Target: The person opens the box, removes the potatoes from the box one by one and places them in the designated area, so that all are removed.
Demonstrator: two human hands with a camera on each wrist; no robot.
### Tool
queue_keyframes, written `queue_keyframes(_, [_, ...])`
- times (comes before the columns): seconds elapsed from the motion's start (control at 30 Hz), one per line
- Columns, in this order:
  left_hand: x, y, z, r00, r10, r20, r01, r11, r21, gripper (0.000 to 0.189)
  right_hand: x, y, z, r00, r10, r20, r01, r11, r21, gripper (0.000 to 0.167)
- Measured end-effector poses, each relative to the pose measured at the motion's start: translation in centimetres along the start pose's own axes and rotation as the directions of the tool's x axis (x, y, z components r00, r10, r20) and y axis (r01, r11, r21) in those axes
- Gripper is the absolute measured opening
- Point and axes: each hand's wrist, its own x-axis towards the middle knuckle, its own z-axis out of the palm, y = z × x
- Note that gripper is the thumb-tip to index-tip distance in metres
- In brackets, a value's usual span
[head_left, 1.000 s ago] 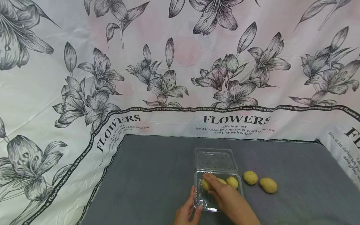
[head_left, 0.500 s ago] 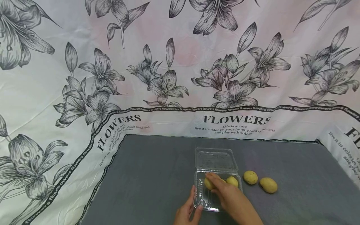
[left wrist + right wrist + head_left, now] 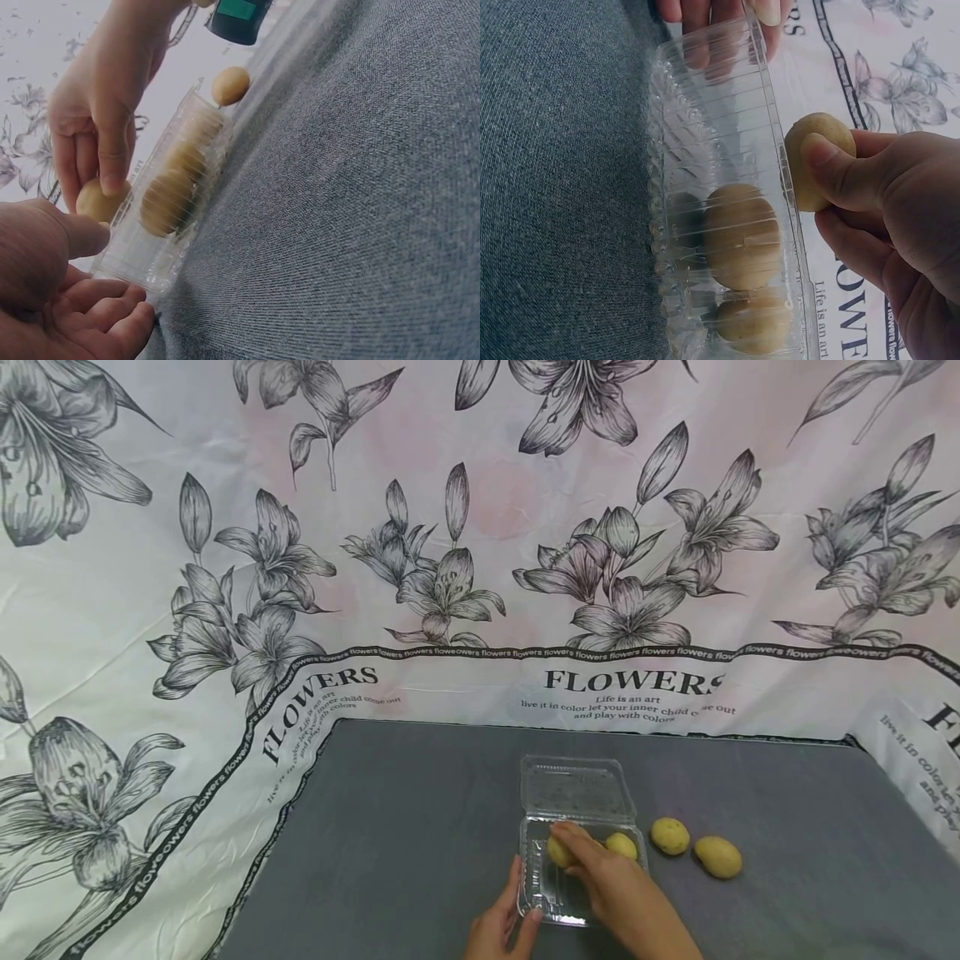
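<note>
A clear plastic clamshell container (image 3: 558, 906) stands on the grey table with its lid (image 3: 576, 787) folded back. My left hand (image 3: 501, 920) holds its near left corner, thumb at the front and fingers along the side. Between thumb and fingers of my right hand (image 3: 611, 877) is a yellow potato (image 3: 817, 161), at the level of the container's rim in the right wrist view. Lower down, inside the container, lie a large potato (image 3: 742, 236) and another potato (image 3: 754, 322), seen through the ribbed wall. In the head view my right hand partly covers the contents.
Two loose potatoes lie on the table right of the container, a rounder potato (image 3: 670, 836) and a longer potato (image 3: 717, 857). Behind the grey tabletop (image 3: 405, 827) hangs a white cloth (image 3: 465, 685) printed with flowers. A dark device (image 3: 238, 19) shows near my right wrist.
My right hand has shifted slightly to the right with the potato over the container. My left hand keeps its place at the corner, and the loose potatoes have not moved.
</note>
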Motion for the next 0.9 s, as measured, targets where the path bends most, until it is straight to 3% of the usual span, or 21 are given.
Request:
queue_keyframes(0.27, [0.05,0.39,0.13,0.999,-0.051,-0.001,0.051,0.999,-0.01,0.069,-0.1,0.24,-0.14,0.999,-0.02,-0.028,0.019,1.0,-0.015,0.054])
queue_keyframes(0.47, [-0.02,0.09,0.1,1.0,-0.018,0.002,0.018,1.0,-0.007,0.069,-0.27,0.42,-0.12,0.996,-0.053,-0.065,0.05,0.998,-0.042,0.055])
queue_keyframes(0.9, [0.0,0.07,0.19,1.0,-0.029,-0.008,0.029,0.999,-0.021,0.068,-0.32,0.46,-0.45,0.997,0.004,-0.079,-0.007,0.999,-0.041,0.061])
